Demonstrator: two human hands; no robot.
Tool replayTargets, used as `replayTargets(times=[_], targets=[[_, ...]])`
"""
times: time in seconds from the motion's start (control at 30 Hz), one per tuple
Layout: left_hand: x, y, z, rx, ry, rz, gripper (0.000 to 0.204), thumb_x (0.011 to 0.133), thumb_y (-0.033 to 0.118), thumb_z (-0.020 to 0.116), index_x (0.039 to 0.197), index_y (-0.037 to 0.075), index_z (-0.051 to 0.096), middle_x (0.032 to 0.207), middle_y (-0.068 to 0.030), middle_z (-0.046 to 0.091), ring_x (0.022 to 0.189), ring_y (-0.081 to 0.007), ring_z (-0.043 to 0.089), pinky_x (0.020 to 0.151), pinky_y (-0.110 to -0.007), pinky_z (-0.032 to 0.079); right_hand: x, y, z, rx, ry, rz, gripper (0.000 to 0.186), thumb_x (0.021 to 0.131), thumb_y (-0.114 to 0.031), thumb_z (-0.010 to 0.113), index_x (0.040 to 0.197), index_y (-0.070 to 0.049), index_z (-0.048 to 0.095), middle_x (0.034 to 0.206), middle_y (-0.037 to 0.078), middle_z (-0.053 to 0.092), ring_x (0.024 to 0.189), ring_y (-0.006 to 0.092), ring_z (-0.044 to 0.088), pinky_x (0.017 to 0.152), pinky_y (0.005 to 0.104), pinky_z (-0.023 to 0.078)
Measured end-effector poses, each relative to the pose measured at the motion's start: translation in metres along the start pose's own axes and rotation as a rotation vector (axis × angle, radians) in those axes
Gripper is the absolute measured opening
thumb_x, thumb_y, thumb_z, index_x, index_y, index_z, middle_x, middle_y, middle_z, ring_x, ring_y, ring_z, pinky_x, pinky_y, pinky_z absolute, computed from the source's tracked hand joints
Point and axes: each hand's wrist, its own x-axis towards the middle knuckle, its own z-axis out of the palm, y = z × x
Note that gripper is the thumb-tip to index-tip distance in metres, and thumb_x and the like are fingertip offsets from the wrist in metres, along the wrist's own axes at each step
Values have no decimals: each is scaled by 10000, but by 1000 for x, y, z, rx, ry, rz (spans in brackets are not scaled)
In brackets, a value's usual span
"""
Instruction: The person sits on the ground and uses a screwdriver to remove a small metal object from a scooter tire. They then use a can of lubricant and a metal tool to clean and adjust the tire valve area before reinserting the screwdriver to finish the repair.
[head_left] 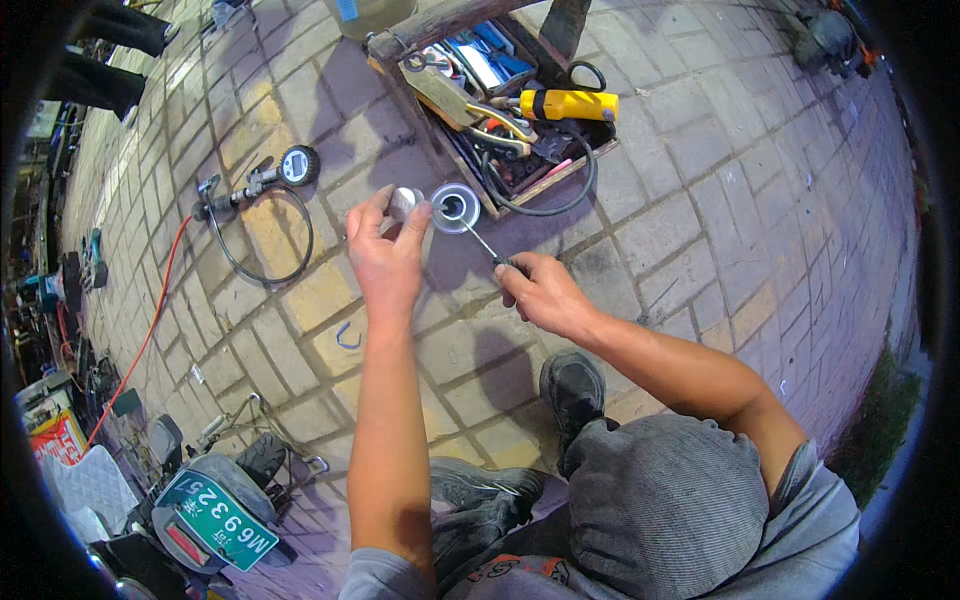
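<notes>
My left hand [384, 250] pinches a small silvery cylinder [404, 203] between thumb and fingers. Right beside it stands a round, open, light-coloured container [475, 205] with a dark inside, which the left fingertips nearly touch. In my right hand [546, 292] is a tool with a thin metal shaft [483, 242] and a dark handle, probably a screwdriver. Its shaft slants down to the left into the container's mouth, and its tip is lost in the dark there. Whether the container is metal or plastic I cannot tell.
A wooden toolbox [560, 176] holds pliers, a yellow-bodied tool [570, 105] and a black cable, just beyond the container. Left on the paving lies a tyre inflator gauge [298, 166] with a black hose and red line. A green-plated vehicle [215, 518] stands lower left; another person's legs [110, 85] show upper left.
</notes>
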Motion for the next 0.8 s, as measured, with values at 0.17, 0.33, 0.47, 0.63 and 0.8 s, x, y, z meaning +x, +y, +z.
replayTargets(times=[0.17, 0.33, 0.47, 0.63, 0.8], targets=[[5, -8, 27, 28, -181, 20, 449, 711, 216, 779, 1069, -6, 622, 1094, -121, 545, 967, -252, 564, 879, -349, 454, -2, 10, -6, 20, 48, -30, 355, 887, -293, 518, 795, 45, 580, 658, 145, 598, 570, 212, 563, 576, 373, 448], [6, -23, 42, 112, -334, 89, 467, 666, 197, 786, 1067, 17, 629, 1111, -153, 563, 998, -297, 563, 864, -370, 456, -31, 13, -31, 149, 61, 94, 315, 901, -287, 524, 842, 17, 581, 682, 65, 595, 560, 131, 541, 502, 301, 429], [7, -42, 33, 170, -383, 94, 558, 679, 214, 772, 1158, 11, 572, 1219, -190, 522, 1117, -336, 517, 942, -385, 427, -45, -14, -36, 364, 28, -123, 258, 918, -222, 562, 1045, 2, 590, 788, 26, 590, 680, 106, 555, 588, 269, 462], [-56, -14, -11, 330, -470, 320, 665, 713, 258, 735, 1247, -40, 473, 1296, -238, 455, 1262, -390, 372, 1059, -444, 312, -54, -73, -51, 268, -104, -587, 311, 920, -150, 558, 1200, -15, 543, 1049, 34, 596, 928, 114, 554, 828, 256, 452], [-168, 0, -138, 283, -1368, 170, 525, 805, 322, 637, 1194, -14, 526, 1193, -223, 545, 1144, -364, 491, 991, -422, 387, -52, -150, 7, -205, -508, -441, 370, 934, -245, 541, 1223, -16, 511, 949, 26, 567, 855, 107, 530, 765, 248, 444]])
